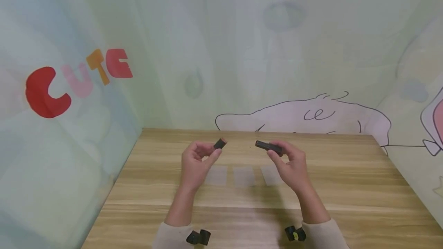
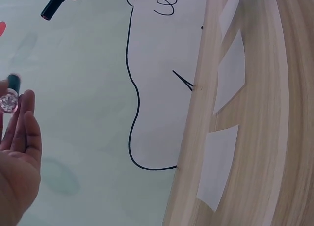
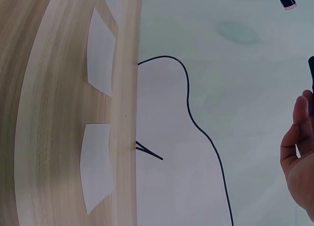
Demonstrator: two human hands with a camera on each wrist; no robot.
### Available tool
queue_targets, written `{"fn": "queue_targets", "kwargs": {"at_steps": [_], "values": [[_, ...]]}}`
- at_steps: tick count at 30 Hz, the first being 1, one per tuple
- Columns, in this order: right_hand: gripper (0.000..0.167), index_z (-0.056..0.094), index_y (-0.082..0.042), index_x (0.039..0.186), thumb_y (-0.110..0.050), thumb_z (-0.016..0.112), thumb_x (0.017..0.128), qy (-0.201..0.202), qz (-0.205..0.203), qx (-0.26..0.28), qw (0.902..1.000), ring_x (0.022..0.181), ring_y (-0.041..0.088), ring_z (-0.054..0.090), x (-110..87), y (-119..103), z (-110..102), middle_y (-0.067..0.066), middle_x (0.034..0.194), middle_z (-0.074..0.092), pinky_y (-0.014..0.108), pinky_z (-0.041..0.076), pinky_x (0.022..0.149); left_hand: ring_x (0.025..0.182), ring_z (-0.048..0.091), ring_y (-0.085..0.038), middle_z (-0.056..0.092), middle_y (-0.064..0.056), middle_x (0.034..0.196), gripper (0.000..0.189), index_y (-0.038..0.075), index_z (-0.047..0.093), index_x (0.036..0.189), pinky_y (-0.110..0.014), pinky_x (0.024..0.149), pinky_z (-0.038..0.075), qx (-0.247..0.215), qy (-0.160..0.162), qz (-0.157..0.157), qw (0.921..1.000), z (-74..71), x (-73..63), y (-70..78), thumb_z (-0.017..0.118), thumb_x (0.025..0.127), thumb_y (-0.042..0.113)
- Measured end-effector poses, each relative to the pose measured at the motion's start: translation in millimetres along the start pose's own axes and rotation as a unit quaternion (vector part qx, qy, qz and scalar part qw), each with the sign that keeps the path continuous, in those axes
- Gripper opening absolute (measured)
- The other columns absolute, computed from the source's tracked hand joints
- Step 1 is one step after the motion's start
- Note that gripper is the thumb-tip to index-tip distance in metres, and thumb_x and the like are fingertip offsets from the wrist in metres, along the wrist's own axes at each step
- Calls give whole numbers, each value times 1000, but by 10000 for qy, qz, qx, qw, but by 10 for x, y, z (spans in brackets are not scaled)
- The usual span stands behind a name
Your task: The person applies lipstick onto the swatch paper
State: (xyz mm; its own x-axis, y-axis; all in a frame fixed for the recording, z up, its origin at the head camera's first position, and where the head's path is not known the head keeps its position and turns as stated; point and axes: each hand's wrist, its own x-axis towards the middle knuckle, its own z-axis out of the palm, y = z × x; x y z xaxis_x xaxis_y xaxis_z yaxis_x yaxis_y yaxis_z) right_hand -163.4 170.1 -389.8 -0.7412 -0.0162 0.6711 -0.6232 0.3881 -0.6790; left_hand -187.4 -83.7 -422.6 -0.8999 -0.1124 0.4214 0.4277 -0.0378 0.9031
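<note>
My left hand pinches a short dark lipstick cap between thumb and fingers, tilted up to the right. In the left wrist view its round end looks clear and pinkish with a pattern. My right hand grips a longer black lipstick tube by its thicker part, the narrower end pointing left toward the cap. Cap and tube are apart, both held above the table. At the right wrist view's edge, only part of the tube shows beside the right hand.
On the wooden table lie three white paper squares in a row: left, middle and right, the last partly behind the right hand. A printed curtain stands along the table's back edge and left side.
</note>
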Motion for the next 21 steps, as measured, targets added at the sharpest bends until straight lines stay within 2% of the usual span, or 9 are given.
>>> {"fn": "queue_targets", "kwargs": {"at_steps": [6,10,12,14,18,21], "values": [[19,68,12,99,19,71,81,12,83,56,9999,71,4,57,0,3,2,23,84,69,15,47,68,84,68,-13,75,-20,93,25,-3,55,71,-20,71,46,-106,-141,63,9998,-1,0,-28,75,86,-7],[19,68,12,99,19,71,82,15,170,104,9998,71,5,56,-3,0,6,23,84,69,16,47,67,93,71,-16,76,-18,96,24,-4,57,69,-21,79,49,-301,-312,99,9990,-4,-6,-40,74,85,-9],[18,68,12,99,18,71,82,20,216,128,9997,71,5,56,-6,-2,9,22,84,69,16,46,66,92,72,-17,75,-17,95,18,-6,60,75,-24,80,52,-349,-391,68,9986,-5,-12,-38,74,85,-10],[17,68,12,99,17,71,83,29,260,157,9995,70,5,56,-10,-3,12,22,84,69,17,46,65,87,70,-15,74,-18,97,11,-8,65,89,-23,80,55,-328,-435,1,9985,-7,-16,-36,74,85,-10],[17,68,11,99,17,71,83,28,271,145,9995,70,5,56,-15,-3,23,22,83,69,18,47,65,86,69,-12,71,-21,107,38,-7,65,122,-25,80,59,-238,-501,-74,9984,-13,-12,-37,74,85,-11],[18,68,12,99,18,71,82,23,253,132,9996,70,5,56,-15,-2,32,21,84,69,17,47,65,88,72,-14,68,-23,118,45,-8,63,129,-29,81,60,-257,-603,-158,9977,-16,-5,-37,73,85,-11]]}}
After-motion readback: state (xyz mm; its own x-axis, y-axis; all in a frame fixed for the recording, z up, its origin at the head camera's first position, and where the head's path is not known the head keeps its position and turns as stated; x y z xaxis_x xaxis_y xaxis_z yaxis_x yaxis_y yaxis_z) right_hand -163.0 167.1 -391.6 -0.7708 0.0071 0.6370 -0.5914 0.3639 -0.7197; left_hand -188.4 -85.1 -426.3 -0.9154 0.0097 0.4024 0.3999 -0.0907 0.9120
